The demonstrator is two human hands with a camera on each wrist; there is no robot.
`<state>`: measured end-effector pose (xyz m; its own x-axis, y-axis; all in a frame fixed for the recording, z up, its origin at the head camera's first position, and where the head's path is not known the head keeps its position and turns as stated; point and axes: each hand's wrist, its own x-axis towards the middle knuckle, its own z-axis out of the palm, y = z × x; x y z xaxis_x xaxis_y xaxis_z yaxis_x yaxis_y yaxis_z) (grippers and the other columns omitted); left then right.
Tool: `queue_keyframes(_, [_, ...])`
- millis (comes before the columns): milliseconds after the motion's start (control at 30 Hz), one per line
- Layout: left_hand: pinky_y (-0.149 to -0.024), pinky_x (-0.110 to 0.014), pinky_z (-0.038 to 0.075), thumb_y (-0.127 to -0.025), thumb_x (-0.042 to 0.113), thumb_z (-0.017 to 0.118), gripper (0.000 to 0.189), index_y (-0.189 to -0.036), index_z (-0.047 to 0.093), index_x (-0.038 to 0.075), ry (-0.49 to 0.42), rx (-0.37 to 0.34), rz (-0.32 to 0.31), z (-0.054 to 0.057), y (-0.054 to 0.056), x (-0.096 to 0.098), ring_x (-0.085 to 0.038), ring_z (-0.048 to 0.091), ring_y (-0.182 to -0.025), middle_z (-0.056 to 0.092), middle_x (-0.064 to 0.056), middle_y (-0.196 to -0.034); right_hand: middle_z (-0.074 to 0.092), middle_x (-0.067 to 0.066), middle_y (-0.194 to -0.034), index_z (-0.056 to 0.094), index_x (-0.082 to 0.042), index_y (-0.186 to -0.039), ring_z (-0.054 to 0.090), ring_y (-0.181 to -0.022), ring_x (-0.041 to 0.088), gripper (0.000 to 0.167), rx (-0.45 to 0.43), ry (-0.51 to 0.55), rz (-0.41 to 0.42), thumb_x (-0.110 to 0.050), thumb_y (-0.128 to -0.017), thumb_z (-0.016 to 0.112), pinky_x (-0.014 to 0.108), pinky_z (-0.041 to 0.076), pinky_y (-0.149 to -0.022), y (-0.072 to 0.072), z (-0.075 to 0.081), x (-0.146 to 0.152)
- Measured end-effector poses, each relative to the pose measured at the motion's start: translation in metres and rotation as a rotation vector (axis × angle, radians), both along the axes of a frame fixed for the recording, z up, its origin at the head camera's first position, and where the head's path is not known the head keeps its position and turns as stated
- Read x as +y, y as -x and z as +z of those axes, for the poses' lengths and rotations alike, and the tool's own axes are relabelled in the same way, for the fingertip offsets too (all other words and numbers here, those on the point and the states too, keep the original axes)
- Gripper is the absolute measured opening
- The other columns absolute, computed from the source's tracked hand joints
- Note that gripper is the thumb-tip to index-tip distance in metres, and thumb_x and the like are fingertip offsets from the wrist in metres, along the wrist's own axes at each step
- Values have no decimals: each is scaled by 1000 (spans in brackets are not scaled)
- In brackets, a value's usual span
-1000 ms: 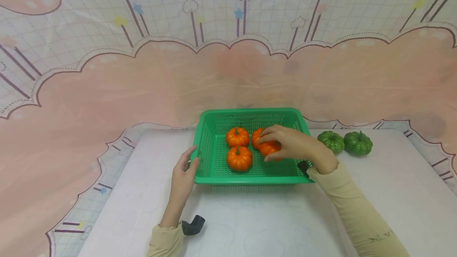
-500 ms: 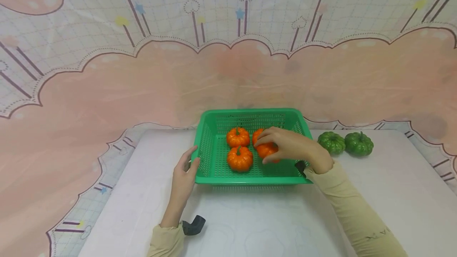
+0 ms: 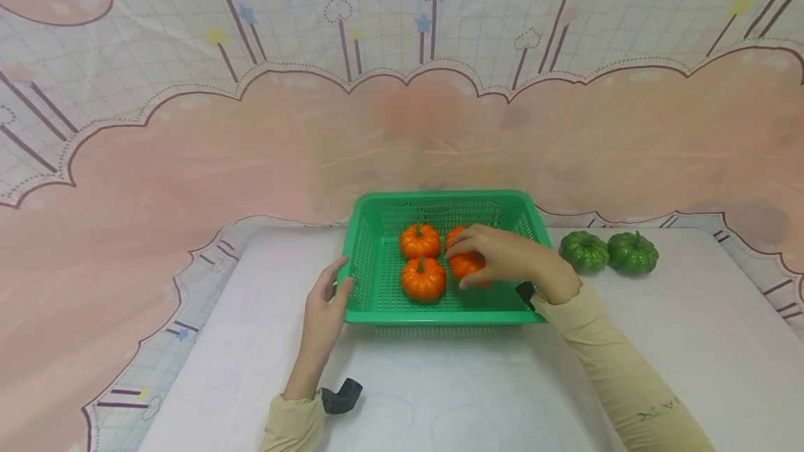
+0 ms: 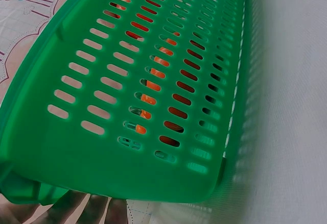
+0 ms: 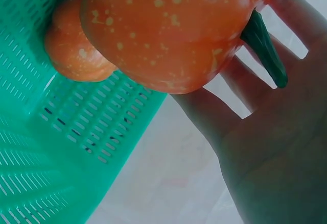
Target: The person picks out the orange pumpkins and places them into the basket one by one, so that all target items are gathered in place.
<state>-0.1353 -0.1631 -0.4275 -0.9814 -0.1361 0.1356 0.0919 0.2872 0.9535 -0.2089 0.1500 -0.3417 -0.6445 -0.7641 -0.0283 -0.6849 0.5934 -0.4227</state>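
Note:
In the head view a green plastic basket (image 3: pixel 446 317) stands on the white table with orange pumpkins inside. My right hand (image 3: pixel 509 254) reaches over its right side, fingers and thumb curved round a small orange pumpkin (image 3: pixel 466 268). The right wrist view shows that pumpkin (image 5: pixel 168 35) large, with yellow speckles and a green stem, fingers behind it. Another pumpkin (image 3: pixel 453 234) sits just behind, partly hidden by the hand. Two more, a rear pumpkin (image 3: pixel 419 241) and a front pumpkin (image 3: pixel 423 280), lie to the left. My left hand (image 3: pixel 322 316) rests its fingertips against the basket's left rim.
To the right of the basket, a paler green pumpkin (image 3: pixel 584 252) and a darker green pumpkin (image 3: pixel 633 254) sit side by side on the table (image 3: pixel 452 389). A patterned pink cloth (image 3: pixel 402 138) hangs behind. Dark camera mounts stick out at both wrists.
My right hand has shifted slightly left and down with the orange pumpkin, closer to the front left pumpkin. The left hand keeps its place at the rim.

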Motion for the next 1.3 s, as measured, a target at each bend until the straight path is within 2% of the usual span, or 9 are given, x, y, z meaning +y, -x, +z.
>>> queue_keyframes(300, [-101,-54,50,-104,24,52,44,-147,47,14,-10,-14,-8,3,-1,-1,-36,51,-132,45,-12,-152,61,5,-131,70,-15,-122,52,-125,26,45,15,-2,7,-32,-82,82,43,48,-104,1,-2,-3])
queue_keyframes(467, [-101,-54,50,-104,25,53,44,-147,47,14,-21,-16,-10,4,-1,0,-36,51,-132,45,-13,-151,60,5,-132,69,-14,-124,52,-125,26,47,-13,-13,0,-32,-83,82,43,48,-104,2,-2,-5])
queue_keyframes(1300, [-102,-54,49,-104,24,52,44,-147,47,15,-14,-25,-7,2,-1,0,-36,50,-133,44,-12,-152,62,7,-128,69,-9,-124,53,-121,27,48,-21,-49,4,-27,-82,83,44,49,-102,6,-11,-9])
